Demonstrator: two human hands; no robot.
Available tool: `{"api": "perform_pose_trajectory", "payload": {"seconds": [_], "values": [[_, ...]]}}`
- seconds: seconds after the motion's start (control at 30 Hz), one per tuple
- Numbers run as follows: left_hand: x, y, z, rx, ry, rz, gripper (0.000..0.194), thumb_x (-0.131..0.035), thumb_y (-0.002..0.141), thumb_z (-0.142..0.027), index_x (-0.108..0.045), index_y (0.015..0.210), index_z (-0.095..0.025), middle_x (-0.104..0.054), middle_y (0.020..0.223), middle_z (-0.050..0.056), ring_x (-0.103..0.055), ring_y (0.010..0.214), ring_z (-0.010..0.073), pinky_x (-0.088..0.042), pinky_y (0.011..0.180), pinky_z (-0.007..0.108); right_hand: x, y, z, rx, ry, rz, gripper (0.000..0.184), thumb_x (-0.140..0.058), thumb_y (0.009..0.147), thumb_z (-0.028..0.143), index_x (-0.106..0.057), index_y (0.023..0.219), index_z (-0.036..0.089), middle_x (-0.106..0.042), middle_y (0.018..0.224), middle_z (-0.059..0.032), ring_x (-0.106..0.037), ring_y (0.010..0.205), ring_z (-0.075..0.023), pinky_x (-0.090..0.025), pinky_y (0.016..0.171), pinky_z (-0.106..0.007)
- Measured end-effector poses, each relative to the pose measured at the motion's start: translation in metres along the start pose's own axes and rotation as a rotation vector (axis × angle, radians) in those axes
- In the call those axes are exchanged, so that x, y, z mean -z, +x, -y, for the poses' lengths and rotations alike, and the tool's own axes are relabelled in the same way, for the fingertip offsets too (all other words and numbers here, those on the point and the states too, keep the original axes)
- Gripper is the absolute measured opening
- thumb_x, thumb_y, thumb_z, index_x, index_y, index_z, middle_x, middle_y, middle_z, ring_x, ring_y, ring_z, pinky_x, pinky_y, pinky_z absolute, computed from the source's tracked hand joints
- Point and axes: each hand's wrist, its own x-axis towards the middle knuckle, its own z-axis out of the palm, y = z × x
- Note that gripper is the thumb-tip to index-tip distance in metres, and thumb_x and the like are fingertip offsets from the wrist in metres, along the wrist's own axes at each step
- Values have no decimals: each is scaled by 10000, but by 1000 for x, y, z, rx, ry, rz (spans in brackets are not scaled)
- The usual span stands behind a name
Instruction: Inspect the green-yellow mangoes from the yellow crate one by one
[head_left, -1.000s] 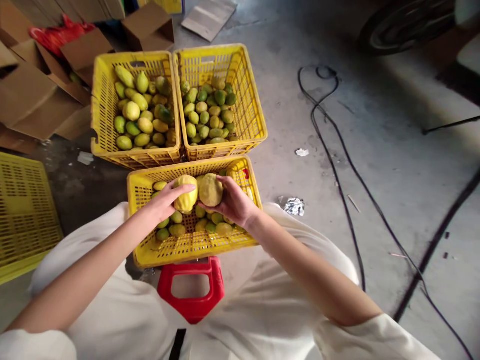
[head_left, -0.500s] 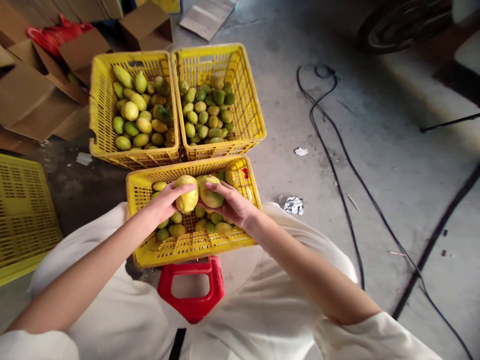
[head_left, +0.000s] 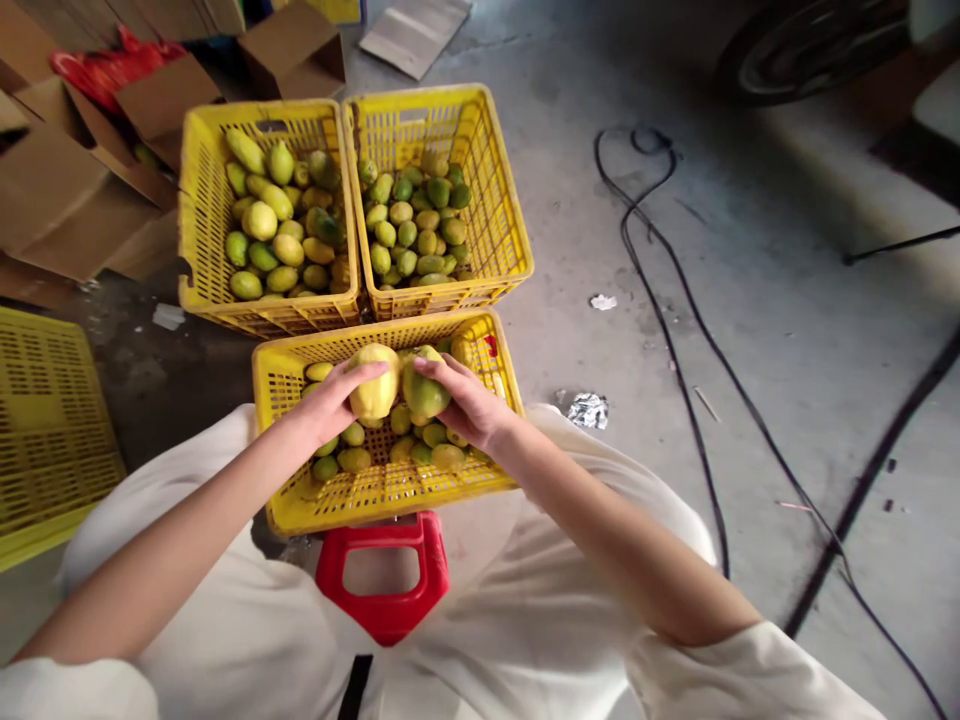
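Observation:
Over the near yellow crate (head_left: 382, 495), my left hand (head_left: 337, 396) is closed around a yellow papaya (head_left: 374, 384) with its thumb across the top. Beside it, my right hand (head_left: 466, 400) grips a papaya (head_left: 426, 388) that is yellow above and green below. The two fruits are close side by side, at the same height. Several smaller green-yellow fruits (head_left: 355, 459) lie in the near crate beneath my hands. A larger yellow fruit (head_left: 466, 348) sits in that crate's far right corner, next to a small red patch.
Beyond stand a left yellow crate (head_left: 193, 215) of larger fruits and a right yellow crate (head_left: 510, 225) of smaller ones. Cardboard boxes (head_left: 60, 200) crowd the far left. Another crate (head_left: 52, 430) is at left. A red handle (head_left: 431, 580) lies between my legs; black cables (head_left: 694, 300) cross the floor.
The papaya in my right hand has turned, so more of its green side shows. The yellow one in my left hand has tilted and risen slightly. Both stay held above the near crate.

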Motion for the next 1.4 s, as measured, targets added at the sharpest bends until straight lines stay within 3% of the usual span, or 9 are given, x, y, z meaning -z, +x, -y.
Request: {"api": "perform_pose_trajectory", "payload": {"seconds": [0.2, 0.43, 0.5, 0.6, 0.7, 0.87, 1.1, 1.23, 1.4], "values": [[3, 4, 13, -11, 75, 10, 406, -1070, 608, -308, -826, 920, -221, -877, 977, 85, -837, 1088, 314, -675, 807, 301, -3, -6, -7, -60, -33, -55, 664, -1082, 634, 453, -618, 1085, 303, -796, 1112, -13, -781, 1158, -284, -705, 1031, -455], [6, 8, 9, -14, 38, -70, 331, -1031, 726, -366, -814, 940, -237, -879, 973, 90, -844, 1124, 367, -693, 774, 371, 2, -7, 8, -87, -9, 39, 273, -821, 811, 391, -653, 991, 272, -817, 1144, -61, -766, 1283, -334, -693, 1104, -511], [6, 7, 6, -9, 42, -72, 363, -1037, 713, -358, -817, 968, -225, -879, 995, 109, -840, 1122, 364, -687, 773, 366, 4, -6, 11, -54, -5, 48, 325, -862, 781, 332, -656, 1026, 272, -816, 1168, -66, -755, 1318, -337, -686, 1124, -512], [5, 4, 3, -6, 46, -61, 484, -1075, 643, -316, -817, 1031, -183, -873, 1039, 129, -835, 1083, 338, -665, 757, 328, 3, -6, 12, 5, -41, 38, 563, -1001, 678, 257, -670, 1132, 282, -818, 1188, -51, -762, 1308, -314, -657, 1175, -495], [3, 2, 7, -1, 58, -61, 575, -1131, 567, -286, -816, 1043, -218, -871, 1035, 108, -833, 1079, 337, -664, 764, 326, -1, -7, 7, 22, -28, 77, 666, -1071, 607, 285, -677, 1145, 279, -829, 1213, -53, -776, 1283, -309, -620, 1233, -504], [2, 2, 16, 21, 84, -86, 555, -1160, 525, -318, -804, 947, -266, -870, 980, 93, -839, 1088, 363, -664, 738, 344, -4, -8, -1, -39, -52, 90, 712, -1092, 546, 291, -679, 1126, 275, -840, 1183, -41, -805, 1216, -322, -637, 1208, -540], [0, 0, 0, -27, 67, -70, 379, -1070, 649, -282, -787, 892, -217, -866, 941, 108, -838, 1123, 345, -677, 793, 329, 3, -5, 12, -19, 4, 73, 379, -920, 724, 376, -660, 985, 285, -831, 1191, -64, -723, 1387, -361, -645, 1191, -549], [-4, -3, -6, -36, 38, -45, 362, -1052, 639, -235, -791, 887, -201, -871, 987, 117, -824, 1153, 351, -670, 788, 319, 1, -7, 18, 34, -58, 85, 495, -1007, 655, 321, -706, 1047, 283, -843, 1212, -72, -728, 1383, -358, -578, 1276, -558], [-5, -6, 7, -1, 24, -29, 468, -1087, 569, -167, -803, 938, -209, -871, 1022, 109, -827, 1116, 334, -662, 786, 311, -5, -9, 6, -21, -32, 112, 609, -1081, 609, 321, -699, 1081, 266, -835, 1187, -99, -767, 1314, -362, -590, 1263, -567]]}}
